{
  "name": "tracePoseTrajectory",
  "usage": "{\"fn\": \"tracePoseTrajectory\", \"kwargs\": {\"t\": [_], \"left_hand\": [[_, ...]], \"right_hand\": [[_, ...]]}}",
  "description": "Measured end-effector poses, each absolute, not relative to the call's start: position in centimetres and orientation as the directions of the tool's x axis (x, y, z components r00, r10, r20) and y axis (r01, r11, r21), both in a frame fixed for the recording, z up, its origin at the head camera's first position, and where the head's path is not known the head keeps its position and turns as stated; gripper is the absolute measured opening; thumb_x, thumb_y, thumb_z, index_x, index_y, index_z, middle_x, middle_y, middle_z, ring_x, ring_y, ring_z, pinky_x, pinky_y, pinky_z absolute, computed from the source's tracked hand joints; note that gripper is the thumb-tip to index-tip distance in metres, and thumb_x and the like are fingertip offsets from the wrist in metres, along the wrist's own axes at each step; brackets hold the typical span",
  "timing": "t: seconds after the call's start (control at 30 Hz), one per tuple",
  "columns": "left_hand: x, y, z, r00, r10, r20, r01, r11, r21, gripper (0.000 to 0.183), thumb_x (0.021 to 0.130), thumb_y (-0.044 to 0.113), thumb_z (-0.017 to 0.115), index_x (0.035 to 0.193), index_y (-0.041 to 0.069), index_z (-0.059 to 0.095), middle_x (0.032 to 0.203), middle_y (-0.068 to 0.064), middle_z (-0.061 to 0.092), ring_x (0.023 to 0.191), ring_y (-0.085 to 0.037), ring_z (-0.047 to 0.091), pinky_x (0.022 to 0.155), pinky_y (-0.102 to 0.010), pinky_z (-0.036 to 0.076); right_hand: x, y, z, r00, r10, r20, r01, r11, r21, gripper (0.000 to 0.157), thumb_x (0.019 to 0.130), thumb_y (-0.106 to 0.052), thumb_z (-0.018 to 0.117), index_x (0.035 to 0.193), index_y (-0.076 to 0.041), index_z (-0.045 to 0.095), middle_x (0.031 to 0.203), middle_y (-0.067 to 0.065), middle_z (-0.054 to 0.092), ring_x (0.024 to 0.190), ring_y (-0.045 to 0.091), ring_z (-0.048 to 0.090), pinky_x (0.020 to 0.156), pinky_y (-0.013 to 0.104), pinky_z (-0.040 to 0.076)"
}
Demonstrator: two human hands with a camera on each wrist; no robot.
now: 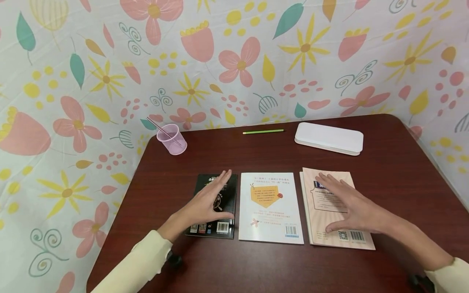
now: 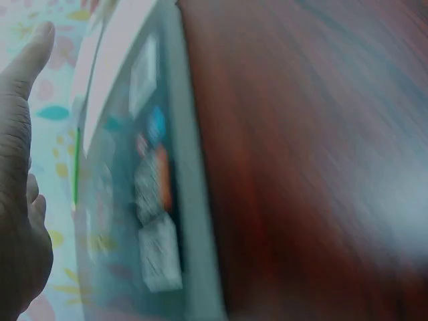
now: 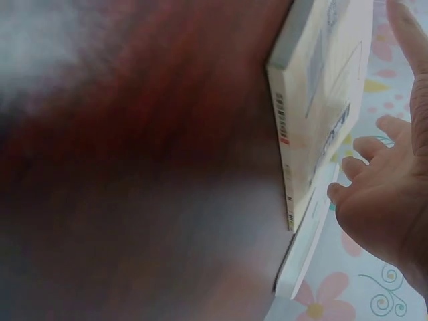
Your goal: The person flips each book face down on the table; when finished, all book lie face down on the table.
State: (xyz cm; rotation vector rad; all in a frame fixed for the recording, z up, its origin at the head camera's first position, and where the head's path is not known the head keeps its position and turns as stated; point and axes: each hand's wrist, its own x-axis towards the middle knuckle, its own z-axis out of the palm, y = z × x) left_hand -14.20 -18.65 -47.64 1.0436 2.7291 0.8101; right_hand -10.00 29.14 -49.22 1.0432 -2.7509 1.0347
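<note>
Three books lie in a row on the dark red-brown table. My left hand (image 1: 207, 203), fingers extended and thumb apart, is over the black book (image 1: 229, 207) at the left of the row. In the middle is a white book (image 1: 271, 207) with an orange panel and a barcode, and neither hand overlaps it. My right hand (image 1: 353, 207) hovers with spread fingers over the peach-coloured book (image 1: 326, 236) on the right, covering part of its cover. The right wrist view shows a gap between that hand (image 3: 381, 194) and the thick book (image 3: 328, 100). Nothing is held in either hand.
Behind the books, a pink mesh cup (image 1: 172, 140) with a thin stick in it stands at the back left. A green pencil (image 1: 263, 132) and a white case (image 1: 329, 138) lie along the table's (image 1: 234, 268) back edge. A flower-patterned cloth (image 1: 234, 61) hangs directly behind.
</note>
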Motion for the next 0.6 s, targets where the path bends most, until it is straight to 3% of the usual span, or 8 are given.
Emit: {"fn": "tracePoseTrajectory", "kwargs": {"t": [0.17, 0.3, 0.47, 0.6], "left_hand": [[-14.0, -20.9, -48.8, -0.763, 0.645, 0.048, 0.584, 0.655, 0.479, 0.132, 0.079, 0.065, 0.088, 0.173, 0.024, 0.006, 0.178, -0.008, 0.014, 0.162, -0.032, 0.016, 0.124, -0.063, 0.026], [-14.0, -22.0, -49.7, -0.763, 0.646, 0.041, 0.594, 0.673, 0.440, 0.131, 0.078, 0.074, 0.082, 0.172, 0.014, 0.012, 0.178, -0.009, 0.016, 0.162, -0.032, 0.017, 0.123, -0.062, 0.029], [-14.0, -22.8, -50.6, -0.785, 0.619, 0.009, 0.563, 0.707, 0.428, 0.126, 0.081, 0.075, 0.079, 0.173, 0.021, 0.012, 0.178, -0.005, 0.016, 0.162, -0.030, 0.019, 0.122, -0.060, 0.032], [-14.0, -23.0, -51.0, -0.792, 0.610, -0.013, 0.544, 0.714, 0.440, 0.120, 0.083, 0.072, 0.079, 0.173, 0.024, 0.015, 0.177, -0.004, 0.016, 0.160, -0.034, 0.022, 0.120, -0.063, 0.034]], "right_hand": [[-9.8, 29.1, -49.6, -0.775, -0.578, 0.254, -0.602, 0.555, -0.575, 0.132, 0.065, -0.054, 0.098, 0.167, -0.004, 0.031, 0.166, 0.030, 0.033, 0.162, 0.027, 0.018, 0.124, 0.017, 0.003], [-9.7, 29.1, -49.9, -0.786, -0.573, 0.233, -0.576, 0.541, -0.613, 0.132, 0.066, -0.053, 0.098, 0.167, -0.005, 0.029, 0.167, 0.029, 0.033, 0.162, 0.018, 0.015, 0.122, 0.013, 0.004], [-9.6, 29.3, -50.2, -0.814, -0.553, 0.176, -0.504, 0.523, -0.687, 0.133, 0.065, -0.051, 0.097, 0.169, -0.009, 0.026, 0.169, 0.028, 0.030, 0.157, -0.004, 0.011, 0.114, 0.003, 0.012], [-9.6, 29.3, -50.6, -0.819, -0.547, 0.173, -0.496, 0.525, -0.691, 0.131, 0.065, -0.051, 0.097, 0.168, -0.008, 0.029, 0.167, 0.028, 0.033, 0.153, -0.011, 0.014, 0.111, 0.001, 0.016]]}}
